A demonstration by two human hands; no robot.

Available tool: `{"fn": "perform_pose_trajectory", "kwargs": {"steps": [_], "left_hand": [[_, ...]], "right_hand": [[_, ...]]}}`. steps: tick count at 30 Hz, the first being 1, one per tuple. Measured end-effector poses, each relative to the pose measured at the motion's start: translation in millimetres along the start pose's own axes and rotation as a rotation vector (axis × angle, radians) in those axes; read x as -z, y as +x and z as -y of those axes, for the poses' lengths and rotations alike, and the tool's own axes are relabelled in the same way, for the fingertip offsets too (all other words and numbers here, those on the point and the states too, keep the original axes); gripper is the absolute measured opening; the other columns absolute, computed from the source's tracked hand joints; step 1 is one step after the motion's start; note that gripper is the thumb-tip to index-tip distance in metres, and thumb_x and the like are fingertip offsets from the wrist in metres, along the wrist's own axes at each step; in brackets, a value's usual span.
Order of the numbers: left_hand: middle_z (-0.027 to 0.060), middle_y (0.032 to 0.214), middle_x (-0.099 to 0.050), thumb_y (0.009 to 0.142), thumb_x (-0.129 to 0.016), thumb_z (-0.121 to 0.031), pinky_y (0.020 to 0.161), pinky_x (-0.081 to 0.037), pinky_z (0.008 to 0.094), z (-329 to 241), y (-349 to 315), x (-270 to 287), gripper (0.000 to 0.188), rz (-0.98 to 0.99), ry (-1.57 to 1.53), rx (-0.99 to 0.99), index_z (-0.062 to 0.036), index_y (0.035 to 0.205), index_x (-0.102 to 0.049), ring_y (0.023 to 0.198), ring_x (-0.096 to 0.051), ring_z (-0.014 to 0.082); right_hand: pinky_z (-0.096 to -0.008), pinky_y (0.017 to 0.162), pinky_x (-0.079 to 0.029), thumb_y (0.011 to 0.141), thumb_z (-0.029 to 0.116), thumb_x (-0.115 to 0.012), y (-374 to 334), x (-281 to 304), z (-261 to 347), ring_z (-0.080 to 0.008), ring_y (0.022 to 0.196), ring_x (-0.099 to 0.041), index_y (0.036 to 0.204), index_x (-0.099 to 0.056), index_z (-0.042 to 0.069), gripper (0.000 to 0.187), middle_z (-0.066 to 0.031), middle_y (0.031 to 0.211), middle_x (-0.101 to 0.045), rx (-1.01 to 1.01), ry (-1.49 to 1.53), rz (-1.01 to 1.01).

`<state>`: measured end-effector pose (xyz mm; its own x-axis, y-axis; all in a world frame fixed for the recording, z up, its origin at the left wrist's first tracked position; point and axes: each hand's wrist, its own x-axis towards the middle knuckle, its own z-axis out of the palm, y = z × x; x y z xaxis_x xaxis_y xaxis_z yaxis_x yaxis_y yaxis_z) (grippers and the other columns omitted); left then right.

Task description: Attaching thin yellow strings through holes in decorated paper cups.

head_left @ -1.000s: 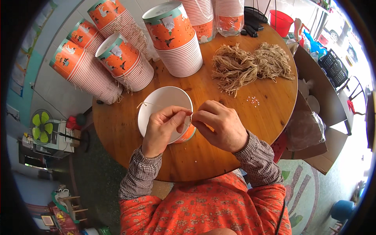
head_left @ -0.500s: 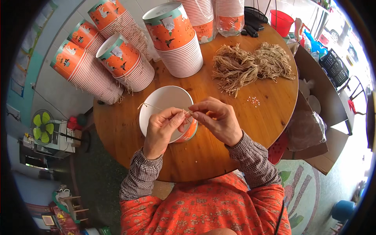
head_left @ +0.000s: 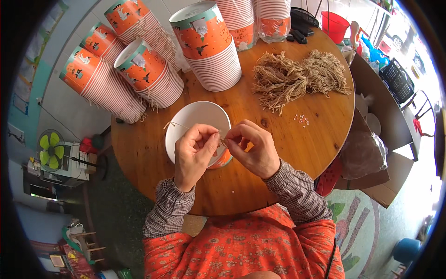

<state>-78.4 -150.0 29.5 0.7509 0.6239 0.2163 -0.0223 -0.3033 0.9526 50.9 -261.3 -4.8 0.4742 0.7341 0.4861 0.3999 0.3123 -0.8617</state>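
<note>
A white-lined paper bucket (head_left: 186,116) with an orange outside lies tipped on the round wooden table, its mouth facing me. A thin tan string (head_left: 171,123) crosses its far left rim and runs to my fingers. My left hand (head_left: 195,153) is closed in a pinch on the string over the bucket's mouth. Close beside it, my right hand (head_left: 253,146) pinches the string too, thumb against forefinger. The fingertips hide most of the string between them, and whether a small bead is there cannot be made out.
Tall stacks of orange paper buckets (head_left: 211,65) stand at the back left. A bundle of tan strings (head_left: 302,79) lies at the back right, with several small white beads (head_left: 302,121) nearer me. Beyond the table's right edge stands an open cardboard box (head_left: 378,125).
My right hand has shifted slightly down and left, its fingers curling more. My left hand has turned slightly, staying near the same place. The bucket has hardly moved.
</note>
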Motion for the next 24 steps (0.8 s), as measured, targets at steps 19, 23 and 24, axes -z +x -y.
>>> {"fn": "perform_pose_trajectory", "kwargs": {"steps": [19,23,24], "left_hand": [[0.0096,0.084,-0.065,0.08,-0.067,0.007,0.063,-0.053,0.0281,-1.4,-1.3,-0.9,0.014,-0.023,0.545,-0.452,0.0011,0.092,-0.064,0.073,-0.066,0.0198],[0.008,0.082,-0.064,0.08,-0.065,0.006,0.063,-0.051,0.0258,1.7,-0.2,1.4,0.012,-0.032,0.461,-0.424,0.0014,0.09,-0.063,0.07,-0.064,0.0166],[0.0061,0.081,-0.063,0.083,-0.064,0.004,0.062,-0.05,0.0244,2.8,-0.3,4.4,0.008,0.0,0.388,-0.344,0.0008,0.09,-0.063,0.069,-0.062,0.0144]], "right_hand": [[-0.0277,0.057,-0.049,0.081,0.005,-0.068,2.7,3.5,1.5,-0.0164,0.07,-0.063,0.088,-0.064,0.002,0.009,-0.0063,0.08,-0.06,0.058,-0.042,-0.001],[-0.0279,0.058,-0.049,0.081,0.005,-0.068,3.5,2.6,2.2,-0.0163,0.07,-0.063,0.089,-0.063,0.002,0.01,-0.0065,0.08,-0.059,0.054,-0.037,0.012],[-0.0279,0.058,-0.049,0.081,0.005,-0.068,3.8,2.2,2.6,-0.0162,0.07,-0.063,0.089,-0.063,0.002,0.01,-0.0065,0.08,-0.059,0.057,-0.034,0.015]]}}
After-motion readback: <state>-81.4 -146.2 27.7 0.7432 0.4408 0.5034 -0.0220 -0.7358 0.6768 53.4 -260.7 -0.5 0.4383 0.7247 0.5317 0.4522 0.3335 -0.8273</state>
